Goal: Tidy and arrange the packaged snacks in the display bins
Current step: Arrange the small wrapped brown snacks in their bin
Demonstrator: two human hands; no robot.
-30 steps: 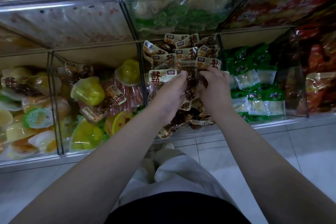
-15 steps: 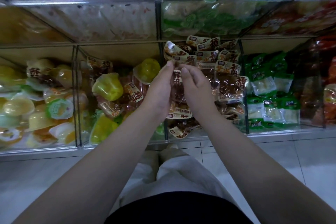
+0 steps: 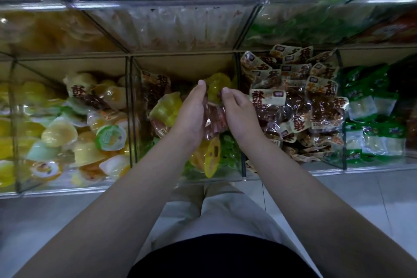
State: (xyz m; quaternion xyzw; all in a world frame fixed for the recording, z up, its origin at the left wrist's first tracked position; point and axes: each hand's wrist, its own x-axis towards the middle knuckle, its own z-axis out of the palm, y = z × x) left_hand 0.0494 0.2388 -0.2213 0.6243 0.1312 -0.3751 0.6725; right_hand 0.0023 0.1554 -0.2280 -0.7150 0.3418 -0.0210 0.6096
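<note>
Both my hands are in the middle clear bin (image 3: 133,119), which holds a mix of yellow-green jelly cups (image 3: 165,108) and brown packets (image 3: 155,88). Between my palms is a clear packet with reddish contents (image 3: 214,117). My left hand (image 3: 191,113) cups its left side and my right hand (image 3: 241,113) its right side, with thumbs and fingertips meeting near a yellow jelly cup (image 3: 216,88) behind it. The bin to the right is piled with brown snack packets (image 3: 297,97).
The left bin (image 3: 13,108) is full of jelly cups, with one brown packet (image 3: 81,90) on top. Green packets (image 3: 374,124) fill the far right bin. More bins (image 3: 158,0) hang above. White floor tiles and my knees lie below.
Both hands have left the brown-packet bin and moved left into the mixed bin, closing around the reddish packet. The camera view has swung left with them.
</note>
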